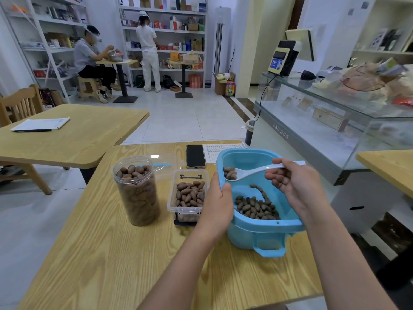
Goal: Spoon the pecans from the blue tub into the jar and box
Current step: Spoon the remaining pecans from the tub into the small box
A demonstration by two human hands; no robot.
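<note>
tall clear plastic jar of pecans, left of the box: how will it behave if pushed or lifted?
The tall clear round plastic jar is filled nearly to its rim with pecans, so it is probably heavy for its size. Tall and narrow on the wooden table, it may tip if pushed near the top. With no lid on, tipping would likely spill nuts.

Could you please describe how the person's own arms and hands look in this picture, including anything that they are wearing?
Both forearms are bare as far as the frame shows, with no sleeve in view. The left hand and right hand wear no gloves, and no ring, watch or bracelet shows. Nails look short and unpainted.
</note>
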